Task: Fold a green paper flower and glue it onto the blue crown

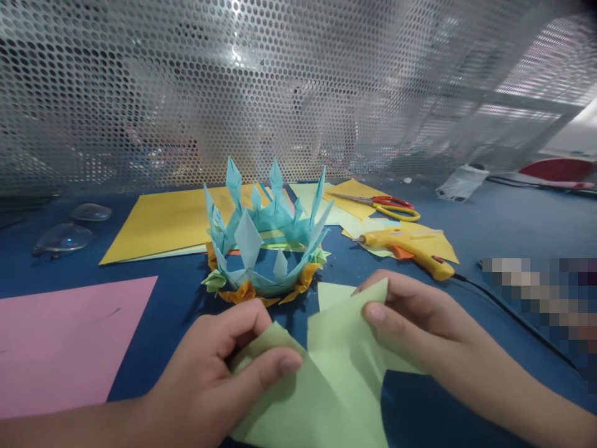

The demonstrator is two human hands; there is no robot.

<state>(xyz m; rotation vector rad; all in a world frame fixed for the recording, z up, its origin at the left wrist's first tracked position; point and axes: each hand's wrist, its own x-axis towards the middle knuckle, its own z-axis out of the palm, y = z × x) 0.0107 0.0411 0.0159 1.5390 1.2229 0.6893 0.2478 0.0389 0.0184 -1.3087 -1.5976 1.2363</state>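
Observation:
A sheet of light green paper (336,386) is split by a gap from its far edge toward its middle. My left hand (228,367) pinches the left flap between thumb and fingers. On the other side of the gap, my right hand (405,317) grips the right flap, thumb on top. Another piece of light green paper (329,295) shows partly behind the right flap. Just beyond my hands stands a light blue folded-paper crown (249,242) with pointed spikes and orange and green paper pieces around its base.
A yellow glue gun (401,239) with a black cord lies right of the crown, near red-and-yellow scissors (387,204). Pink paper (69,348) lies at left, yellow sheets (158,224) behind, eyeglasses (65,236) far left. A perforated metal screen (280,81) closes off the back.

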